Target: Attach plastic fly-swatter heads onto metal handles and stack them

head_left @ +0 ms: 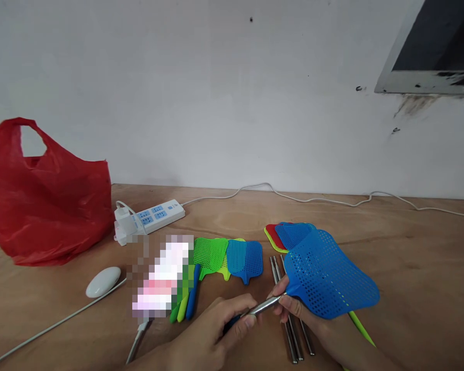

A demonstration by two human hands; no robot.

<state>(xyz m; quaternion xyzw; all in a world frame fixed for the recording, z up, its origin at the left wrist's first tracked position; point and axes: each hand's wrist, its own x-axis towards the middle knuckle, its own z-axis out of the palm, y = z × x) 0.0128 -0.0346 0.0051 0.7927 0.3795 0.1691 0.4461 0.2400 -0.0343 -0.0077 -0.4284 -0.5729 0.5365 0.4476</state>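
My left hand (pixel 212 332) is closed round the blue grip and metal rod (pixel 265 305) of a fly swatter. My right hand (pixel 294 309) pinches the rod's other end where it meets the blue mesh swatter head (pixel 328 275), which tilts up over the table. Under my right hand lie several loose metal rods (pixel 290 335). A green handle (pixel 359 327) pokes out beneath the blue head.
Green and blue swatter heads (pixel 228 256) lie at centre, red, yellow and blue ones (pixel 284 234) behind. A blurred patch (pixel 160 278) covers something. A red plastic bag (pixel 42 206), white power strip (pixel 150 216), white oval device (pixel 102 281) and cables sit left.
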